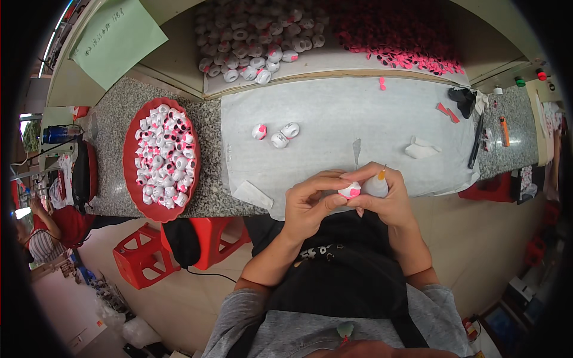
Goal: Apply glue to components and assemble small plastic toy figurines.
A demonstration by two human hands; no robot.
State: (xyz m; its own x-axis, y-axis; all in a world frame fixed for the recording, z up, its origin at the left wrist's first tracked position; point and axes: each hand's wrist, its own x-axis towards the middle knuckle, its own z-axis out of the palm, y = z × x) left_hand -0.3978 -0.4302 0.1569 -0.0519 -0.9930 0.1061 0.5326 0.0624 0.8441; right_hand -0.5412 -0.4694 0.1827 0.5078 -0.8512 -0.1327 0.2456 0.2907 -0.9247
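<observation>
Over the near edge of the papered table, my left hand (311,201) pinches a small white round piece (350,191) with a pink patch. Close beside it, my right hand (391,200) is closed around a translucent squeeze bottle (376,187), whose orange neck and thin needle tip point up. A narrow metal blade-like tool (357,149) sticks out beyond my fingers; whether a hand grips it or it lies on the paper I cannot tell. Farther left on the white paper (334,110) sit three similar white pieces (279,139), one showing pink.
A red scalloped tray (130,161) heaped with white-and-pink pieces stands at left. White pieces (256,36) and small pink parts (400,36) fill the back shelf. Crumpled tissue (421,148), a black pen (476,142) and an orange cutter (504,131) lie right. Red stools (143,256) stand below.
</observation>
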